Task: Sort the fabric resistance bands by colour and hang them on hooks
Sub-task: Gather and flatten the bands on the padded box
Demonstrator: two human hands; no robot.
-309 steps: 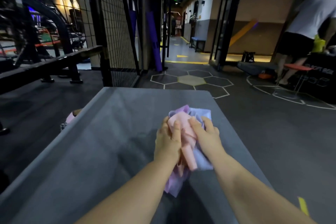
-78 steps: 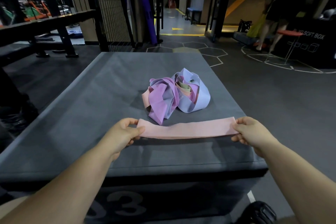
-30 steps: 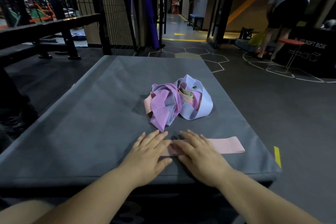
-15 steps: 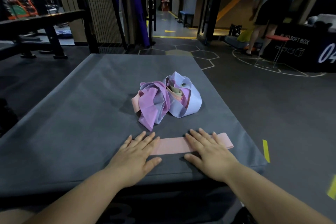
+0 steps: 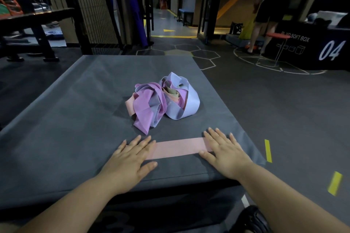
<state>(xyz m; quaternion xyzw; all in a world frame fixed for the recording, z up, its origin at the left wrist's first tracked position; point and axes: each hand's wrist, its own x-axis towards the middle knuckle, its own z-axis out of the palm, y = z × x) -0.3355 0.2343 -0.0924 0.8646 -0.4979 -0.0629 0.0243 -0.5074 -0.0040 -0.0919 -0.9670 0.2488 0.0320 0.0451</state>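
Hands have slid apart: a second ago both sat together on the middle of the pink band (image 5: 178, 147), now they're out at its two ends. The camera has shifted a bit too; the pile hasn't moved.

Left hand (image 5: 130, 159): flat, fingers straight and a little spread, pressing the band's left end, gripping nothing. Right hand (image 5: 224, 151): same, palm down on the right end, nothing held.

The pink band lies flat and straight across the bench (image 5: 75, 119), near the front edge, with its ends hidden under the hands. It sits just in front of the pile of bands (image 5: 162, 100) without touching it.

The pile is still tangled: a purple band (image 5: 145, 104) on the left, a pale lilac loop (image 5: 191, 102) on the right, a pink strip (image 5: 129, 107) poking out at the left, and some peach and greenish bits tucked inside the loop. I can't count them.

My read: that was a smoothing stroke, so the first band is separated and laid out as the start of the pink group. Sorting has barely begun, with one out and the rest bundled. At least one more pink is in the pile, so expect it to go beside this one.

No hooks in view and nothing hung yet.

Background: another person (image 5: 269, 5) by a black box (image 5: 312, 47), well clear of the bench.
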